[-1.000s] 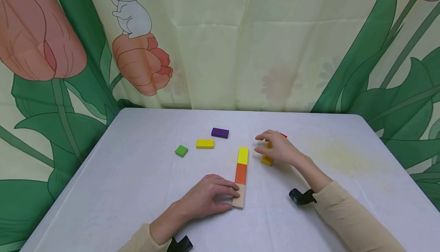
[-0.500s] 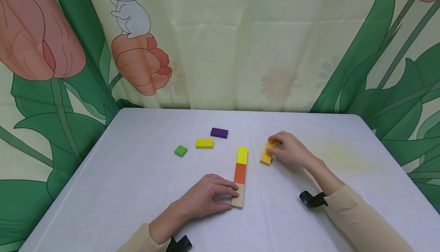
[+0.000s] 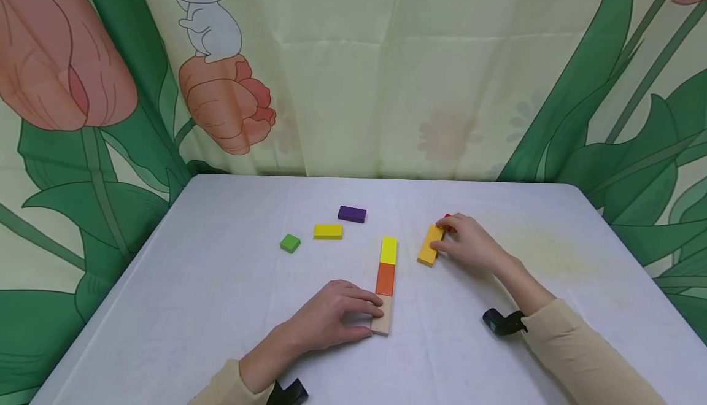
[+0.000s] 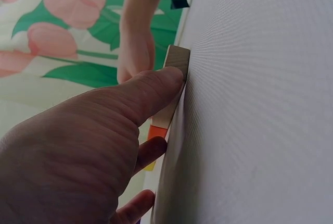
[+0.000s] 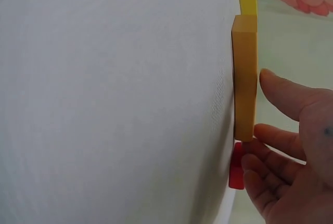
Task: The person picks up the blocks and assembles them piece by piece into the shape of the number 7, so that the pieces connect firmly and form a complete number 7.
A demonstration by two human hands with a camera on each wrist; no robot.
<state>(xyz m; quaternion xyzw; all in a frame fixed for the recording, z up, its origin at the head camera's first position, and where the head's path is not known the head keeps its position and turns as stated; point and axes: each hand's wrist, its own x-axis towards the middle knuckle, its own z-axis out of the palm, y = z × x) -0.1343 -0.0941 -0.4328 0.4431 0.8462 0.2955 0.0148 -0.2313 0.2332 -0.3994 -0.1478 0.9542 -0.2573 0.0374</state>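
In the head view, my left hand (image 3: pixel 337 313) holds a bare wooden block (image 3: pixel 382 319), the nearest piece of a straight row. Its thumb presses that block's side in the left wrist view. An orange-red block (image 3: pixel 385 279) and a bright yellow block (image 3: pixel 389 250) continue the row away from me. My right hand (image 3: pixel 469 242) hovers at the far end of an amber block (image 3: pixel 428 250), thumb and index finger beside it, not closed round it. In the right wrist view, other fingertips lie right at a small red block (image 5: pixel 237 166), mostly hidden by the hand in the head view.
Left of the row lie a green block (image 3: pixel 289 243), a second yellow block (image 3: pixel 328 231) and a purple block (image 3: pixel 351 214). They rest on a white-covered table (image 3: pixel 221 282). A printed curtain (image 3: pixel 342 86) hangs behind its far edge.
My right hand has moved right and slightly down from over the amber block to its far end, so more of that block shows. The left hand and the row stay still.
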